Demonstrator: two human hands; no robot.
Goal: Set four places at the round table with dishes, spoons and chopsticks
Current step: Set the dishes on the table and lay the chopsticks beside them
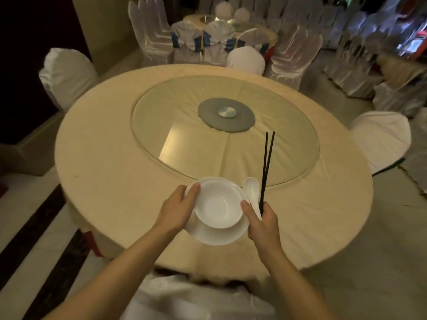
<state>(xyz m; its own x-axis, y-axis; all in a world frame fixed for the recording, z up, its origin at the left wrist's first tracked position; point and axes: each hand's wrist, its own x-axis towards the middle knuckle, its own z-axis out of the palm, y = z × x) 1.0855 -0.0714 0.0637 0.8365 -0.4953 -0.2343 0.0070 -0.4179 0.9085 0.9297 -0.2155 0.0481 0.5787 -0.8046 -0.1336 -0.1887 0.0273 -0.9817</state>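
Observation:
A white bowl sits on a white plate above the near edge of the round table with its cream cloth. My left hand grips the left rims of bowl and plate, thumb on top. My right hand holds the plate's right edge with the thumb. The same hand grips a white soup spoon and a pair of black chopsticks, which point away from me over the table.
A glass turntable with a grey hub fills the table's middle. White-covered chairs stand at the left, far side, right and right below me. More covered tables and chairs fill the background.

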